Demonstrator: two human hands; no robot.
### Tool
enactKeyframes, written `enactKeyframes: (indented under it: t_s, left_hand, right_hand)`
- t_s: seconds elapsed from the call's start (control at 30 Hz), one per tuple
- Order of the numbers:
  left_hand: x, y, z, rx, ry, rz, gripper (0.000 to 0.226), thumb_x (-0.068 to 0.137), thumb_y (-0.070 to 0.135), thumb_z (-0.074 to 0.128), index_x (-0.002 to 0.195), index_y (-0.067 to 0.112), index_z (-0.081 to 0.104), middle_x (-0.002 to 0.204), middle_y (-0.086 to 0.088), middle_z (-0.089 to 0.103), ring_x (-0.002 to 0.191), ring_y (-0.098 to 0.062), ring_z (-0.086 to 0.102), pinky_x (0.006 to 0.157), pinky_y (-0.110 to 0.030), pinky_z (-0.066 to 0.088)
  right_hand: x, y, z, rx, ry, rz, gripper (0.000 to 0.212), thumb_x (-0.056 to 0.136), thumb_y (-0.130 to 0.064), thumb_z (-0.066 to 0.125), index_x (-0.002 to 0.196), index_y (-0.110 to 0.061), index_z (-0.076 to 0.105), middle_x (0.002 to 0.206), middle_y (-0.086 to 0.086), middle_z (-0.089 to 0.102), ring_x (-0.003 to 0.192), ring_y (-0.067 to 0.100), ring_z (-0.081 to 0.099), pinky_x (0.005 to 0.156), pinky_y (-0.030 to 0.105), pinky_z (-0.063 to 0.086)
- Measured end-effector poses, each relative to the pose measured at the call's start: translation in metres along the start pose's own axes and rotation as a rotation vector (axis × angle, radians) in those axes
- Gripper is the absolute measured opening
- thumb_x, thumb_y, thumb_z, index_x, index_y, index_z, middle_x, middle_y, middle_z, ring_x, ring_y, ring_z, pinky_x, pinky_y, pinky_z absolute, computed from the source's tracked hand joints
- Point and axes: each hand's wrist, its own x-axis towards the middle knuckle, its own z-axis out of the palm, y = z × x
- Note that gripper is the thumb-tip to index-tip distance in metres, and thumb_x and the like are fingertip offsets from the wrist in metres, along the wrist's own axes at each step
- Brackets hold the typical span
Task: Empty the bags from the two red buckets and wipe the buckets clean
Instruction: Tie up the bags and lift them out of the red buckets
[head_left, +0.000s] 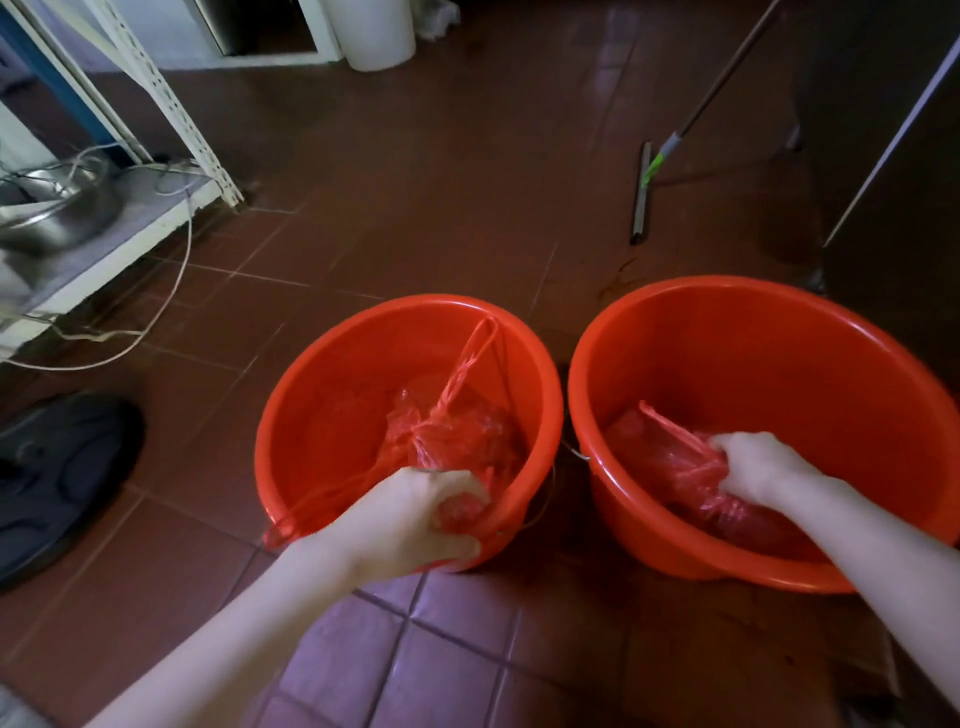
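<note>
- On the red-brown tiled floor (441, 208) in front of you, two red buckets stand side by side, close but not touching.
- The right bucket (779, 358) looks the larger one in the view; its near rim is crossed by your right forearm.
- The left bucket (332, 395) stands just beside it, and your left wrist is over its near rim.
- At the far left, a white shelf (130, 223) carries a metal bowl (57, 213), and a pale cable (171, 291) hangs from it down to the floor.
- The right bag (670, 462), of thin red plastic, lies on the bottom of the right bucket, toward the near wall.
- The left bag (457, 431), also red plastic and knotted at the top, lies in the left bucket. One handle loop stands up against the far wall and another hangs out over the near rim.
- Your left hand (415, 514) is closed tightly: the fingers curl round a bunch of the left bag's plastic at the near rim, and the thumb lies on the outside of the rim.
- Your right hand (753, 467) is down inside the right bucket, fingers curled round the twisted neck of the right bag.
- A squeegee (641, 197) with a long handle rests on the floor behind the buckets, well apart from them.
</note>
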Motion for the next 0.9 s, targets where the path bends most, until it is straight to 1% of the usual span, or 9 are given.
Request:
enactKeyframes:
  t_s: [0.07, 0.13, 0.2, 0.27, 0.33, 0.43, 0.53, 0.63, 0.9]
  left_hand:
    - [0.013, -0.011, 0.002, -0.045, 0.122, -0.07, 0.024, 0.081, 0.042, 0.072, 0.102, 0.032, 0.069, 0.087, 0.017, 0.066, 0.08, 0.005, 0.059, 0.075, -0.019, 0.047]
    - [0.031, -0.031, 0.005, 0.148, 0.3, -0.265, 0.036, 0.083, 0.045, 0.068, 0.117, 0.031, 0.065, 0.11, 0.004, 0.062, 0.102, -0.012, 0.057, 0.086, -0.034, 0.049]
    - [0.046, -0.049, 0.009, 0.307, 0.249, -0.542, 0.058, 0.082, 0.046, 0.069, 0.135, 0.035, 0.048, 0.13, -0.007, 0.043, 0.118, -0.032, 0.044, 0.094, -0.044, 0.047]
    - [0.058, -0.064, 0.016, 0.247, 0.143, -0.669, 0.069, 0.084, 0.039, 0.07, 0.144, 0.035, 0.037, 0.133, -0.013, 0.035, 0.116, -0.041, 0.045, 0.098, -0.046, 0.044]
    - [0.068, -0.071, 0.024, 0.181, 0.151, -0.659, 0.061, 0.087, 0.023, 0.066, 0.142, 0.027, 0.042, 0.131, -0.017, 0.041, 0.112, -0.042, 0.053, 0.096, -0.042, 0.044]
    - [0.076, -0.07, 0.019, 0.171, 0.267, -0.543, 0.04, 0.083, 0.006, 0.061, 0.12, 0.019, 0.057, 0.118, -0.014, 0.057, 0.105, -0.039, 0.06, 0.083, -0.038, 0.047]
    - [0.069, -0.059, -0.008, 0.164, 0.315, -0.488, 0.025, 0.081, 0.003, 0.062, 0.103, 0.015, 0.061, 0.097, -0.009, 0.059, 0.09, -0.037, 0.062, 0.071, -0.036, 0.046]
    - [0.045, -0.035, -0.045, 0.133, 0.341, -0.48, 0.022, 0.079, 0.003, 0.064, 0.098, 0.015, 0.063, 0.088, -0.004, 0.057, 0.081, -0.034, 0.062, 0.065, -0.033, 0.044]
    - [-0.032, 0.064, -0.202, 0.035, 0.353, -0.538, 0.034, 0.076, 0.001, 0.061, 0.105, 0.019, 0.065, 0.097, -0.002, 0.061, 0.088, -0.032, 0.062, 0.077, -0.038, 0.051]
  right_hand:
    - [0.0, 0.0, 0.0, 0.013, -0.002, -0.003, 0.039, 0.079, -0.016, 0.063, 0.115, -0.032, 0.064, 0.107, 0.006, 0.069, 0.099, 0.027, 0.066, 0.077, 0.029, 0.051]
    - [-0.002, 0.0, -0.003, 0.028, -0.01, -0.006, 0.038, 0.076, -0.021, 0.069, 0.112, -0.031, 0.064, 0.105, 0.004, 0.069, 0.098, 0.026, 0.066, 0.077, 0.028, 0.051]
    - [-0.003, 0.0, -0.005, 0.028, -0.029, -0.026, 0.044, 0.07, -0.03, 0.078, 0.111, -0.029, 0.062, 0.105, 0.002, 0.068, 0.098, 0.024, 0.066, 0.079, 0.028, 0.051]
    - [-0.004, -0.001, -0.005, -0.025, -0.062, -0.06, 0.049, 0.068, -0.032, 0.081, 0.112, -0.03, 0.059, 0.109, 0.002, 0.068, 0.1, 0.023, 0.065, 0.081, 0.028, 0.052]
    - [-0.005, -0.001, -0.002, -0.046, -0.05, -0.087, 0.038, 0.073, -0.023, 0.077, 0.107, -0.029, 0.061, 0.106, 0.003, 0.069, 0.098, 0.024, 0.066, 0.08, 0.028, 0.052]
    - [-0.005, 0.0, -0.01, 0.052, 0.073, -0.088, 0.019, 0.077, -0.009, 0.064, 0.09, -0.023, 0.064, 0.094, 0.006, 0.069, 0.093, 0.028, 0.067, 0.077, 0.031, 0.053]
    - [-0.014, -0.004, -0.036, 0.133, 0.146, -0.068, 0.014, 0.077, -0.006, 0.059, 0.08, -0.02, 0.063, 0.082, 0.007, 0.066, 0.086, 0.029, 0.066, 0.074, 0.033, 0.053]
    - [-0.04, -0.008, -0.071, 0.181, 0.179, -0.025, 0.014, 0.078, -0.006, 0.06, 0.08, -0.019, 0.064, 0.086, 0.008, 0.067, 0.089, 0.031, 0.065, 0.076, 0.033, 0.052]
    - [-0.153, -0.031, -0.236, 0.172, 0.19, -0.003, 0.019, 0.08, -0.009, 0.066, 0.094, -0.02, 0.068, 0.101, 0.008, 0.065, 0.096, 0.031, 0.064, 0.086, 0.033, 0.051]
